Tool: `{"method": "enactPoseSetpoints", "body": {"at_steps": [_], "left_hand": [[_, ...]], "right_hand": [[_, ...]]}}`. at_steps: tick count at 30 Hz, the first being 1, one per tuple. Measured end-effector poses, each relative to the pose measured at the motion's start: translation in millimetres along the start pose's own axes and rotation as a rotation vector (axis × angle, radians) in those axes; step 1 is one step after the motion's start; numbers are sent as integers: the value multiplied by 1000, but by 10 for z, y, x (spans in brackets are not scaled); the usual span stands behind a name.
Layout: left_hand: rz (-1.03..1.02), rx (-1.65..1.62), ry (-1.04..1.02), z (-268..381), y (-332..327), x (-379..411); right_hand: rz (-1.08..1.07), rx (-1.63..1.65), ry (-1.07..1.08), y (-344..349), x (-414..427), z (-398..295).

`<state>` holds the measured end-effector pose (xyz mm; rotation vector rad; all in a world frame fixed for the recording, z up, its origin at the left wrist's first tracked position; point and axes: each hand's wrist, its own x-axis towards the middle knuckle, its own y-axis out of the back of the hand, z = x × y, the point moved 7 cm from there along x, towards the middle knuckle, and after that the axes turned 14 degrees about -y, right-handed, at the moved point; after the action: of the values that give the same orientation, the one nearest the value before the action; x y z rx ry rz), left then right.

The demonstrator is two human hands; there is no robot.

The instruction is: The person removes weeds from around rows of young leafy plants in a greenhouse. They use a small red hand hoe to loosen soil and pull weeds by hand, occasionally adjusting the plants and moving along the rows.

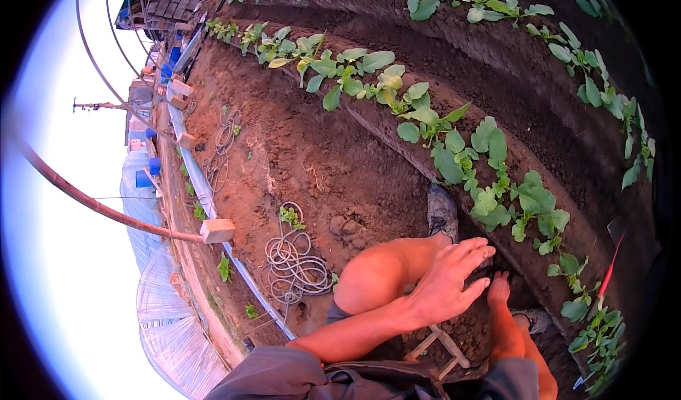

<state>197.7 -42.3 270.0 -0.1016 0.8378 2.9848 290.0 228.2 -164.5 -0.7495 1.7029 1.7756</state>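
Note:
My left hand (449, 280) hangs in the air beside my bent knee, fingers stretched and thumb apart, with nothing in it. Lower and to the right, my right hand (498, 289) reaches down by the edge of the raised soil bed (511, 152). Its fingers are partly hidden, so I cannot tell whether it holds anything. Broad-leaved green plants (536, 198) grow in a row along that bed, just beyond both hands. A muddy shoe (442, 211) stands against the bed's side. Under me part of a wooden frame (449, 347), perhaps a low stool, shows.
A slim red-handled tool (609, 269) stands among the plants at right. A tangled rope or hose (298, 264) lies on the bare soil at left. Past it are a bamboo hoop (114, 214), a brick (218, 231) and plastic sheeting (197, 174). Another planted ridge (553, 99) runs farther out.

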Motion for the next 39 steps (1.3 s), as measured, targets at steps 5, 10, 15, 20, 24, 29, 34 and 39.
{"method": "enactPoseSetpoints", "body": {"at_steps": [5,10,15,20,24,29,34,39], "left_hand": [[5,-9,-9,7,-6,11],[-4,-9,-16,18,-40,24],[5,-10,-28,38,-38,27],[51,-39,-41,24,-64,24],[110,-33,-60,-26,-84,-5],[169,-3,-90,-17,-144,26],[204,1,-72,-76,-169,2],[224,23,-71,-116,-243,-22]], "right_hand": [[-127,-68,-40,2,102,-12],[-129,-58,-58,-23,128,35],[-157,-6,-122,62,125,68],[-167,200,-240,431,-224,75],[-149,291,-211,569,-584,59],[-254,810,-329,425,-682,186],[-284,978,-332,611,-1005,204],[-361,1044,-350,646,-1184,262]]}}
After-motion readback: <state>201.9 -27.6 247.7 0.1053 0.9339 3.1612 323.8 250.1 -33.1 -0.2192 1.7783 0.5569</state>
